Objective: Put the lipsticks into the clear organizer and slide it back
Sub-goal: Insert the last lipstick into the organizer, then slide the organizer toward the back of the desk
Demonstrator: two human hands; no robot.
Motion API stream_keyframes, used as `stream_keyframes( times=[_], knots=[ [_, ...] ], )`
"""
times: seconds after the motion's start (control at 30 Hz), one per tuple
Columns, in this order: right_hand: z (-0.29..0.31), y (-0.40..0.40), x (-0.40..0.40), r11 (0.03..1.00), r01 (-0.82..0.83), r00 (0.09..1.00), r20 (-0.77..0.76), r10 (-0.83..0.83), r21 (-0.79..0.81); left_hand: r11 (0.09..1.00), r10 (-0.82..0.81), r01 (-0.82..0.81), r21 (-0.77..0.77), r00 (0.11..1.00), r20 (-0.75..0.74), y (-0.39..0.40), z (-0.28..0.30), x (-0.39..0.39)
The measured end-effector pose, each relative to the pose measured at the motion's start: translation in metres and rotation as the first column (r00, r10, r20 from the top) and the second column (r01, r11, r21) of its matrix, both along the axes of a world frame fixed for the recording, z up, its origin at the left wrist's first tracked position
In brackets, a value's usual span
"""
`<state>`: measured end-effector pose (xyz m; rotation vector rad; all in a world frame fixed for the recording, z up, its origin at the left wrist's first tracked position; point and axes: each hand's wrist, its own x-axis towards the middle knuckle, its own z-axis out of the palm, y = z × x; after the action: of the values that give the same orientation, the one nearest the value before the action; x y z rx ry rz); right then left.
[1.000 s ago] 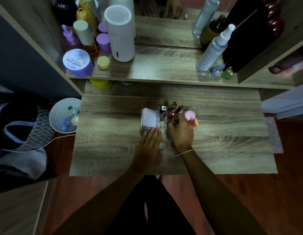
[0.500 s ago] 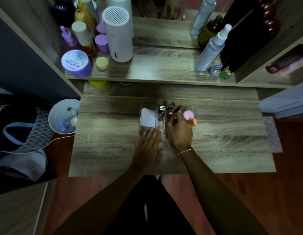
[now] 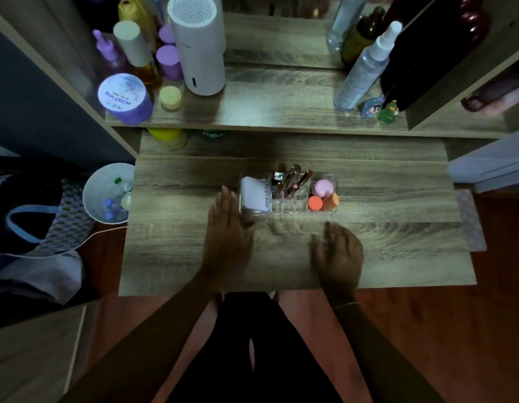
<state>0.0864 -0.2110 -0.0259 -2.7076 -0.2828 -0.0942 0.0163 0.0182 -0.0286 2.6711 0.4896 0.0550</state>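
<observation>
The clear organizer (image 3: 290, 209) stands in the middle of the wooden desk (image 3: 397, 242). Several lipsticks (image 3: 293, 181) stand tilted in its middle slots. A white box (image 3: 256, 196) fills its left compartment, and pink and orange sponges (image 3: 323, 196) fill the right one. My left hand (image 3: 229, 237) lies flat and open on the desk just left of and in front of the organizer, its fingertips near the front left corner. My right hand (image 3: 338, 253) hovers open over the desk, in front of the organizer's right end and apart from it. Both hands hold nothing.
A raised shelf (image 3: 281, 112) behind the desk carries a white cylinder (image 3: 198, 45), purple jars (image 3: 124, 98), bottles and a spray bottle (image 3: 361, 71). A white bin (image 3: 107, 196) and a bag (image 3: 34, 228) sit on the floor at the left. My legs are below the desk edge.
My right hand has let go of the lipsticks and pulled back toward me and rightward. My left hand has slid left off the organizer's front. Both hands now rest apart from it.
</observation>
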Motion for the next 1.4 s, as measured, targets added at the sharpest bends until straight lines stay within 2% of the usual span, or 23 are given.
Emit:
stream_keyframes(
  times=[0.1, 0.2, 0.3, 0.4, 0.53, 0.7, 0.87, 1.1, 1.4],
  knots=[
    [-0.012, -0.006, -0.006, 0.981, -0.006, 0.992, -0.123, -0.019, -0.196, 0.998, 0.047, -0.049, -0.033, 0.996, -0.074, 0.004, -0.010, -0.007],
    [-0.021, -0.008, -0.011, 0.965, -0.018, 0.979, -0.202, -0.036, -0.260, 0.998, 0.040, -0.045, -0.031, 0.987, -0.155, 0.003, -0.018, -0.016],
    [-0.024, -0.007, -0.010, 0.967, -0.006, 0.976, -0.212, -0.050, -0.254, 0.999, 0.028, -0.035, -0.030, 0.976, -0.214, -0.001, -0.021, -0.019],
    [-0.024, -0.004, -0.006, 0.975, -0.007, 0.978, -0.203, -0.039, -0.222, 0.999, 0.008, -0.017, -0.042, 0.979, -0.202, -0.001, -0.019, -0.015],
    [-0.024, 0.000, 0.016, 0.992, -0.039, 0.973, -0.230, 0.011, -0.117, 0.997, 0.007, -0.019, -0.081, 0.989, -0.148, 0.003, -0.011, -0.001],
    [-0.018, 0.013, 0.044, 0.995, -0.025, 0.964, -0.263, 0.050, 0.097, 0.984, 0.040, -0.058, -0.168, 0.994, -0.106, 0.014, -0.002, 0.020],
    [-0.016, 0.016, 0.059, 0.988, -0.019, 0.969, -0.239, 0.057, 0.156, 0.985, 0.011, -0.022, -0.171, 0.998, -0.066, 0.025, 0.001, 0.028],
    [-0.023, 0.006, 0.068, 0.988, -0.064, 0.967, -0.235, 0.096, 0.140, 0.985, -0.026, 0.018, -0.171, 0.999, -0.047, 0.029, -0.010, 0.030],
    [-0.031, -0.003, 0.073, 0.988, -0.151, 0.965, -0.213, 0.155, 0.034, 0.984, -0.020, 0.009, -0.175, 0.998, -0.061, 0.023, -0.015, 0.032]
  ],
)
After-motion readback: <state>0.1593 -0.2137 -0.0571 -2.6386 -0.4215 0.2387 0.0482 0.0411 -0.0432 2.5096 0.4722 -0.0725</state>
